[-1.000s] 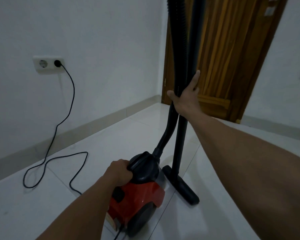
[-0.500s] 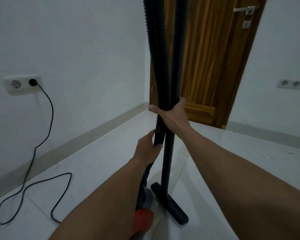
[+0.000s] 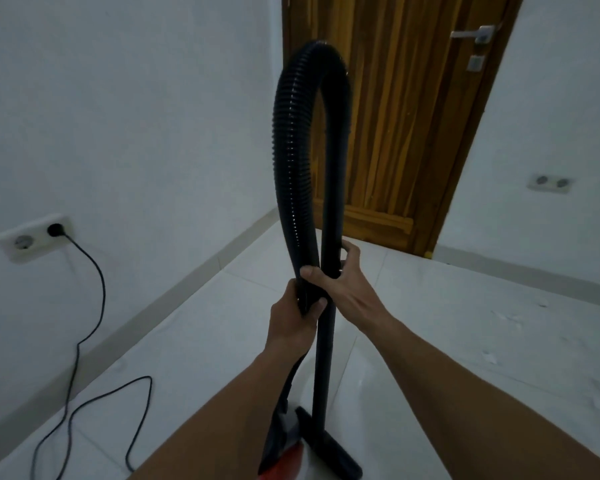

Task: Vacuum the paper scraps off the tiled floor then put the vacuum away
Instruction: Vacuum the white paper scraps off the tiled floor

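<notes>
Both hands close around the vacuum's black parts at mid-frame: the left hand (image 3: pixel 293 315) is wrapped around the lower end of the ribbed hose (image 3: pixel 293 161), and the right hand (image 3: pixel 342 284), just above and touching it, grips the straight wand (image 3: pixel 329 216) with its thumb pressed across the hose. Nearest the camera, at the bottom edge, a sliver of the red-and-black vacuum body (image 3: pixel 284 452) shows between the forearms, and just beside it the floor nozzle (image 3: pixel 333 448) rests flat on the white tiled floor (image 3: pixel 201 341), with the wand standing upright from it. From the left hand the hose rises, arches over in a tight loop and comes down into the top of the wand. On the left a black power cord (image 3: pixel 90 341) lies in loose curves on the tiles and runs up to a plug in the wall socket (image 3: pixel 32 237). Off to the right, well apart from the nozzle, small pale paper scraps (image 3: pixel 510 320) dot the floor. Beyond stands a closed wooden door (image 3: pixel 406 116) with a metal handle (image 3: pixel 475 33), and a second double socket (image 3: pixel 549 183) sits on the right-hand wall.
</notes>
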`<state>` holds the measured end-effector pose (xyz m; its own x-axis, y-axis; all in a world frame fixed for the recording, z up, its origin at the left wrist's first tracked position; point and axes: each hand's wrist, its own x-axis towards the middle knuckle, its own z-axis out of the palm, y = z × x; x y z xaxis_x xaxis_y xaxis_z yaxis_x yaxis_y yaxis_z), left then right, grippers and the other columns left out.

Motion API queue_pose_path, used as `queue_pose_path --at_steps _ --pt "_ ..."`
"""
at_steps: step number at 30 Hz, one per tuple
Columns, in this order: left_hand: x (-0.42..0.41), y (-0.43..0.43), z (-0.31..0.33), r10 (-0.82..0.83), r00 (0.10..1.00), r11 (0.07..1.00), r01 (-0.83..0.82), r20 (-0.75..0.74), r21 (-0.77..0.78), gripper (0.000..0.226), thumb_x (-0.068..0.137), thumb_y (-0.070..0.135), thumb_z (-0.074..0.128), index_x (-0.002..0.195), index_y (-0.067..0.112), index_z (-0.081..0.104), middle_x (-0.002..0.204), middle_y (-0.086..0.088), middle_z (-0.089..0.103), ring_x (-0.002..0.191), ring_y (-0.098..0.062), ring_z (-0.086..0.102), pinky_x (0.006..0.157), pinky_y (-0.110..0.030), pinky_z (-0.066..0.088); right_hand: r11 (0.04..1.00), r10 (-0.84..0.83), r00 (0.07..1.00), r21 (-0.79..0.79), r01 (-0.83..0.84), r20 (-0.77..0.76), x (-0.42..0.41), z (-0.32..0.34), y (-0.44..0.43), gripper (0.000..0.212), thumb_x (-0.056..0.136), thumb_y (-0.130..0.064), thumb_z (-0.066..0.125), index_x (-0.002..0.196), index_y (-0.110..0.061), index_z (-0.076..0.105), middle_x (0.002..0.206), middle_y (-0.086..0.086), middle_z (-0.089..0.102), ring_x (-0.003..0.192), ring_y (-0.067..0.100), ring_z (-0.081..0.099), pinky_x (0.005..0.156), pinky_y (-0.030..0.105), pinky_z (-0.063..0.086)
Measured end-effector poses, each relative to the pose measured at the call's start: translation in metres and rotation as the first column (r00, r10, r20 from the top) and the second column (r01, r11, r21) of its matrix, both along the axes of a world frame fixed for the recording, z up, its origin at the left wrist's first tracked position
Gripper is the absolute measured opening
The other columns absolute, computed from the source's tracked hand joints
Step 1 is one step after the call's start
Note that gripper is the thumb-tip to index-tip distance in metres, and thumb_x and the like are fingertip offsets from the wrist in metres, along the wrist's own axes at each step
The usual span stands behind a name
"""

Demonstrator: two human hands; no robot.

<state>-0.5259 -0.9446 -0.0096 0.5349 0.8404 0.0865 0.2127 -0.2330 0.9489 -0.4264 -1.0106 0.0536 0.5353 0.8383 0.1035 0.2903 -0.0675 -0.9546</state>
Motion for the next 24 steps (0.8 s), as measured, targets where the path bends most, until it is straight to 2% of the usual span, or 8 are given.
queue_pose_path --at_steps 4,9,13,15,17,19,21,24 --pt "-0.015 -0.005 0.025 0.003 1.000 0.999 -0.003 0.012 -0.040 0.032 0.093 0.016 0.070 0.115 0.034 0.054 0.096 0.019 0.065 0.082 0.008 0.063 0.061 -0.003 0.047 0.999 -0.014 0.985 0.042 0.022 -0.169 0.007 0.051 0.006 0.097 0.075 -0.077 0.048 0.153 -0.031 0.015 0.125 -0.008 0.051 0.117 0.016 0.052 0.089 0.029 0.036" --pt "-0.026 -0.012 0.042 0.002 0.999 1.000 -0.001 -0.052 0.021 0.038 0.091 0.005 0.070 0.095 0.040 0.056 0.089 0.012 0.070 0.079 0.000 0.067 0.067 -0.007 0.049 0.985 -0.053 0.979 -0.172 0.019 -0.195 0.023 0.100 0.050 0.107 0.075 -0.067 0.070 0.156 -0.034 0.008 0.152 0.003 0.041 0.132 0.026 0.047 0.110 0.051 0.036" --pt "-0.019 -0.008 0.043 -0.009 0.999 0.998 0.012 -0.046 0.060 0.033 0.090 0.001 0.066 0.094 0.033 0.059 0.087 0.002 0.070 0.081 -0.007 0.065 0.069 -0.012 0.051 0.998 -0.041 0.839 -0.059 0.011 -0.542 0.016 0.140 0.075 0.028 0.099 -0.041 0.052 0.098 -0.014 0.060 0.090 0.007 0.060 0.076 0.019 0.059 0.070 0.036 0.048" --pt "-0.026 -0.014 0.031 -0.001 0.998 1.000 0.002 -0.067 0.012 0.034 0.090 -0.001 0.064 0.094 0.032 0.059 0.085 -0.001 0.069 0.081 -0.012 0.066 0.072 -0.020 0.056 0.995 -0.060 0.743 0.020 0.098 -0.667 0.013 0.148 0.079 0.036 0.104 -0.037 0.042 0.123 -0.014 0.062 0.111 0.021 0.063 0.104 0.034 0.063 0.089 0.043 0.051" --pt "-0.038 -0.022 0.020 0.021 0.994 1.000 -0.021 -0.104 -0.001 0.044 0.088 -0.001 0.066 0.092 0.041 0.057 0.083 0.000 0.069 0.079 -0.013 0.066 0.070 -0.020 0.056 0.989 -0.058 0.669 0.051 0.141 -0.741 0.010 0.158 0.077 0.044 0.107 -0.024 0.034 0.147 -0.005 0.041 0.147 0.032 0.038 0.136 0.040 0.043 0.114 0.047 0.037" --pt "-0.046 -0.029 0.011 0.034 0.991 0.999 -0.038 -0.133 -0.032 0.053 0.087 -0.002 0.068 0.087 0.049 0.055 0.084 -0.003 0.070 0.078 -0.014 0.066 0.066 -0.021 0.054 0.985 -0.068 0.663 0.055 0.162 -0.745 0.016 0.156 0.079 0.033 0.107 -0.013 0.028 0.127 -0.010 0.054 0.127 0.024 0.058 0.131 0.037 0.048 0.117 0.045 0.031" --pt "-0.047 -0.033 0.010 0.056 0.985 0.997 -0.066 -0.164 -0.051 0.050 0.087 0.001 0.069 0.086 0.049 0.054 0.083 -0.001 0.071 0.075 -0.013 0.066 0.064 -0.019 0.054 0.995 -0.042 0.679 0.031 0.095 -0.733 0.014 0.163 0.083 0.030 0.107 -0.019 0.029 0.087 -0.019 0.051 0.087 0.005 0.053 0.097 0.027 0.059 0.110 0.040 0.037" --pt "-0.041 -0.036 0.026 0.097 0.978 0.990 -0.114 -0.187 -0.082 0.027 0.087 0.010 0.074 0.097 0.030 0.058 0.081 0.000 0.071 0.073 -0.013 0.068 0.056 -0.012 0.049 0.999 -0.046 0.670 -0.023 0.044 -0.741 0.006 0.178 0.080 0.025 0.104 -0.021 0.041 0.083 -0.017 0.054 0.081 0.004 0.053 0.082 0.020 0.053 0.091 0.042 0.044"
